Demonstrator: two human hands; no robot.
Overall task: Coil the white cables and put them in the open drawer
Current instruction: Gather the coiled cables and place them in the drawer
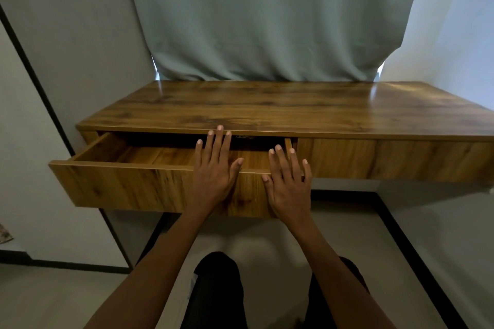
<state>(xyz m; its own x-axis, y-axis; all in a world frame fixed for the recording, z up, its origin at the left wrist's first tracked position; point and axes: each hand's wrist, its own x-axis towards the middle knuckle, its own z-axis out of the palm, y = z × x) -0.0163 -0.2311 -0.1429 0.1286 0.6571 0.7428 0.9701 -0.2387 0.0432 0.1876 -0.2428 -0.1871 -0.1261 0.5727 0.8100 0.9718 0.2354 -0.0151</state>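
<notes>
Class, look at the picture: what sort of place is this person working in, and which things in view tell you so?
Probably a room in a home, perhaps a bedroom: a wooden desk with an open drawer stands against a curtain that covers a window.

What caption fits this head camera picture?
Two open hands, left hand and right hand, hover over the open drawer.

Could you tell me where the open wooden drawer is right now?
In the head view, the open wooden drawer juts from the wooden desk's left half, under both hands.
</notes>
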